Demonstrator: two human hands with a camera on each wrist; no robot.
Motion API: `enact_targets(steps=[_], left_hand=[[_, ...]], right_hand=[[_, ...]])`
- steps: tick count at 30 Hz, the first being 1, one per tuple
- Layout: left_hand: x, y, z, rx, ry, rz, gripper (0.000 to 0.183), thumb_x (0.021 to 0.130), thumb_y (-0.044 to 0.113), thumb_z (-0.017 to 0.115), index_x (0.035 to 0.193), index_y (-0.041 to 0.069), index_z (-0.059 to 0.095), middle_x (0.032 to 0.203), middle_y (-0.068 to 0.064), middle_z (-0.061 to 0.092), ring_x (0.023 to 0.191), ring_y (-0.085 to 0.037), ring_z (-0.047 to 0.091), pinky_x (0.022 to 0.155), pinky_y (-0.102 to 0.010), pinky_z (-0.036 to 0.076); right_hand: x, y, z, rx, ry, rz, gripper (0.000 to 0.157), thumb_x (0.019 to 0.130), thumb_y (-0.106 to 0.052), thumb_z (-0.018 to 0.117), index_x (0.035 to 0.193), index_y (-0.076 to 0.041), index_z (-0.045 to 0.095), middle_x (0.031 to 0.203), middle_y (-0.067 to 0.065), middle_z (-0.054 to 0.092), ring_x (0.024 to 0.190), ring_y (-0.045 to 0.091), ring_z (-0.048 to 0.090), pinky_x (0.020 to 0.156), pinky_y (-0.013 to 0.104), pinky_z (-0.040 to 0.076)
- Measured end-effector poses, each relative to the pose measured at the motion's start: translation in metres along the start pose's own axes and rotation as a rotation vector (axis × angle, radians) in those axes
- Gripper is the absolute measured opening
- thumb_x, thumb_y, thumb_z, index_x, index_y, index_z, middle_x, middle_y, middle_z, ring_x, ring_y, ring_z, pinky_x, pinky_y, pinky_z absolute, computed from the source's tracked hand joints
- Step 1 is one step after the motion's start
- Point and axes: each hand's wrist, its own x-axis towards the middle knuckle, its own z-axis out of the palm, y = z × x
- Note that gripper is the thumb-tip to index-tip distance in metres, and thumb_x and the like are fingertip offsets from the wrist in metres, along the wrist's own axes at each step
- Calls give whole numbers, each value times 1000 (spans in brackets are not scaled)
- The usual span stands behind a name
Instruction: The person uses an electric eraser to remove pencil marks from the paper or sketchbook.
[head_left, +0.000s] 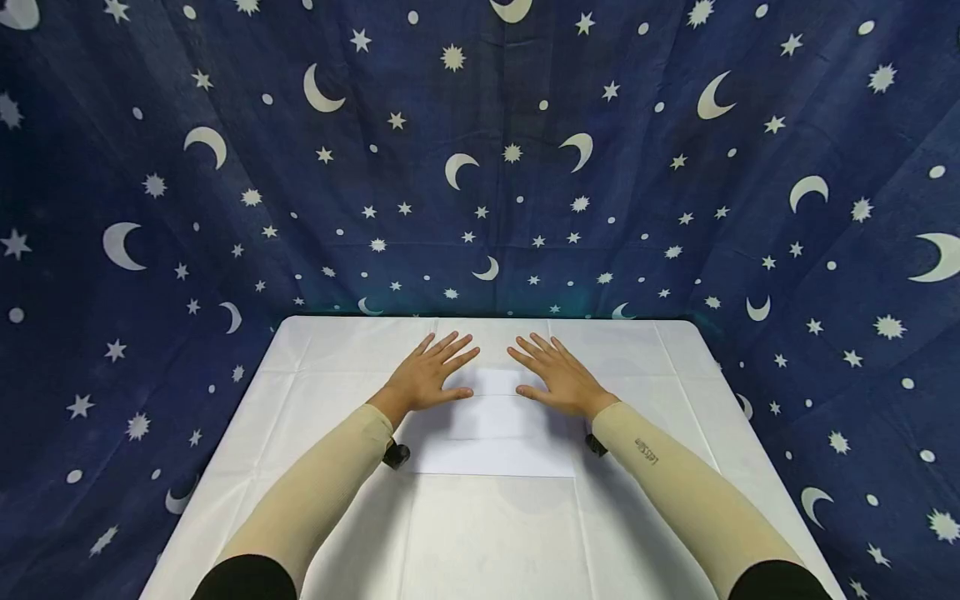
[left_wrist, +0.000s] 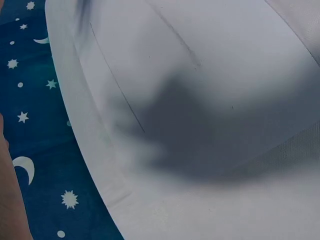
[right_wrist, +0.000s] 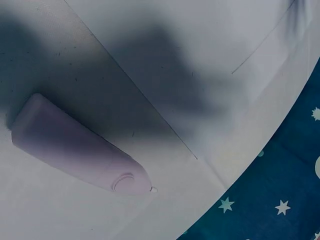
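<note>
My left hand (head_left: 424, 379) is held over the left side of a white sheet of paper (head_left: 491, 458), its fingers spread and nothing in its grasp. Over the right side is my right hand (head_left: 561, 379), also spread and holding nothing. Thin crease-like lines cross the sheet, and dark hand shadows fall on it in the left wrist view. Beside the paper in the right wrist view lies a pale lilac, elongated object (right_wrist: 80, 145) with a round button-like mark and a small tip. In the head view that object is hidden behind my right forearm.
A white cloth covers the table (head_left: 495, 542), with fold lines across it. Dark blue fabric (head_left: 480, 208) printed with moons and stars hangs behind and along both sides. Small black wrist cameras sit under each sleeve, the left wrist camera (head_left: 396, 455) showing most.
</note>
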Motion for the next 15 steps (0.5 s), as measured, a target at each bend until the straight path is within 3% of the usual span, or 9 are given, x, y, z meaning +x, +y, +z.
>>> enact_targets(steps=[4,7,11,15], left_hand=[[-2,0,3,-41,-5,-24,82,92,74,37,159,30,18,166,4,13,153,-21,9,124,-50,7],[-8,-3,12,-93,6,-57,85,91,71,44,158,25,22,164,1,21,152,-24,14,123,-52,11],[-22,-11,33,-160,-1,-110,87,89,69,51,157,19,28,161,-3,29,150,-27,23,122,-51,18],[-36,-13,59,-227,-34,-169,89,87,67,56,155,16,32,160,-6,32,148,-28,28,121,-50,21]], right_hand=[[-3,0,-1,52,12,103,70,99,-54,47,157,-22,27,162,6,27,150,30,20,122,54,15],[-10,4,-1,141,50,304,64,99,-44,54,153,-14,37,155,11,40,144,34,33,118,54,27],[-28,20,6,254,105,588,55,98,-33,57,143,-3,49,136,20,57,125,39,53,102,54,46],[-50,34,21,354,107,781,54,97,-31,55,136,6,51,124,27,62,110,42,61,93,54,51]])
